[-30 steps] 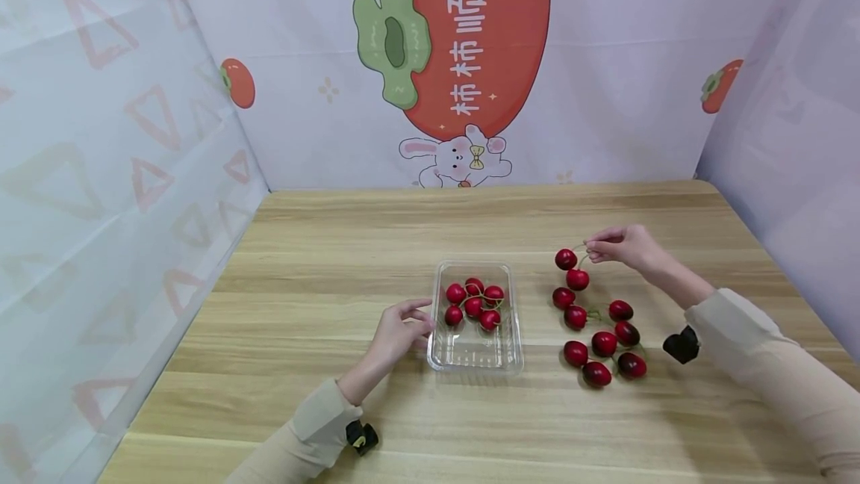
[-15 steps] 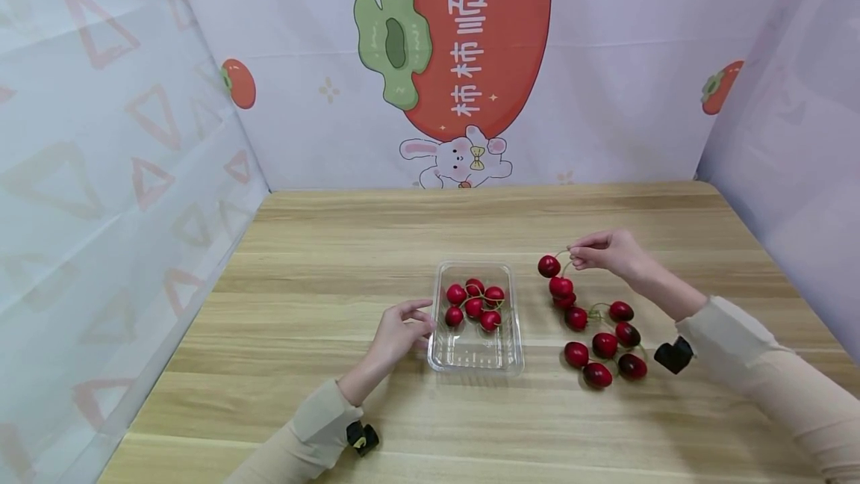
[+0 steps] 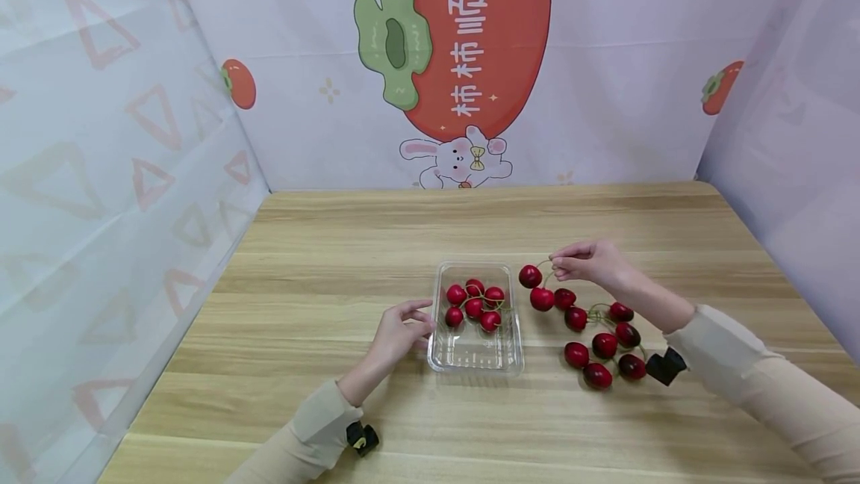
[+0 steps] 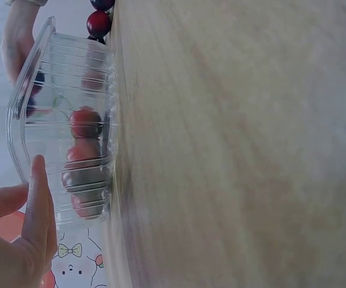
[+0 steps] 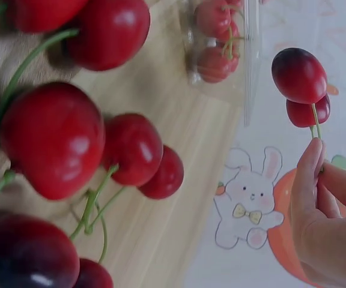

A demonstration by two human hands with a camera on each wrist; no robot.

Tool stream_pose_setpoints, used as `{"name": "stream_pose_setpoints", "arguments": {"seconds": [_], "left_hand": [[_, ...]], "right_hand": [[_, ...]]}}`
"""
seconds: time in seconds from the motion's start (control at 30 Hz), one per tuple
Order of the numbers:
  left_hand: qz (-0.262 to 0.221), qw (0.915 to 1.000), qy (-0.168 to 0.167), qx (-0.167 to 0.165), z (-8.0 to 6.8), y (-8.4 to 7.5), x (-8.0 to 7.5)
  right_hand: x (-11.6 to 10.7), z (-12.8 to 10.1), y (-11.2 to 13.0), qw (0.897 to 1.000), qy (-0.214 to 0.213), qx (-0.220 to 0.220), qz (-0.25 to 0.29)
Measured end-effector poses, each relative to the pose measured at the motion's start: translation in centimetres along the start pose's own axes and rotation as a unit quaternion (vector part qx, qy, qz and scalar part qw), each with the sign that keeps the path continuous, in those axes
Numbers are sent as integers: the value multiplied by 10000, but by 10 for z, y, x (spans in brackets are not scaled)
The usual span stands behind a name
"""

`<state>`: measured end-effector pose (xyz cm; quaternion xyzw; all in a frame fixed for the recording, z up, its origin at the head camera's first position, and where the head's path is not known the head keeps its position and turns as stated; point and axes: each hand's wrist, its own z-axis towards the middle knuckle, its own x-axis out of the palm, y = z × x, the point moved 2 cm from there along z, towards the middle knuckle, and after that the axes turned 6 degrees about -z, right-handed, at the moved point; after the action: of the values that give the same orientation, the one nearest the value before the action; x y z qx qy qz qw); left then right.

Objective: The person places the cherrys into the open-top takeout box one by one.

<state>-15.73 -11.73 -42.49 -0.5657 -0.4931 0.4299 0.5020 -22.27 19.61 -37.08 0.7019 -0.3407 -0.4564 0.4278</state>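
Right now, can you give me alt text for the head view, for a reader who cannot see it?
A right hand pinches the stems of two red cherries beside a clear plastic tray that already holds six cherries. The left hand touches the tray's left edge with its fingers, and more cherries lie loose on the wooden table.

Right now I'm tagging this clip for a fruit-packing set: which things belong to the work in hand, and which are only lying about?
In use:
- pair of red cherries on green stems, pinched by the right hand
- clear plastic tray, touched by the left hand
- red cherries in the tray
- loose red cherries on the table

Lying about:
- persimmon and rabbit backdrop
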Motion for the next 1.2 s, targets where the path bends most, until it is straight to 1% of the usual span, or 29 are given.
{"name": "stream_pose_setpoints", "arguments": {"seconds": [0.1, 0.13, 0.2, 0.37, 0.6, 0.8, 1.2], "left_hand": [[12, 9999, -65, -97, 1, 2, 0], [49, 9997, -127, -208, 2, 3, 0], [87, 9994, -166, -275, 3, 4, 0], [63, 9990, -215, -397, 3, 3, 1], [24, 9992, -179, -347, 4, 4, 1], [47, 9991, -192, -379, 3, 2, 2], [131, 9989, -206, -405, 3, 3, 1]], "right_hand": [[6, -1, 2, 9998, 116, 79, -109], [8, -2, 2, 9998, 141, 104, -123], [12, -3, 3, 9997, 165, 137, -146], [22, -6, 6, 9995, 208, 248, -15], [34, -10, 9, 9951, 350, 577, 719], [45, -15, 10, 9915, 508, 598, 1035], [60, -22, 7, 9895, 776, 540, 1093]]}}
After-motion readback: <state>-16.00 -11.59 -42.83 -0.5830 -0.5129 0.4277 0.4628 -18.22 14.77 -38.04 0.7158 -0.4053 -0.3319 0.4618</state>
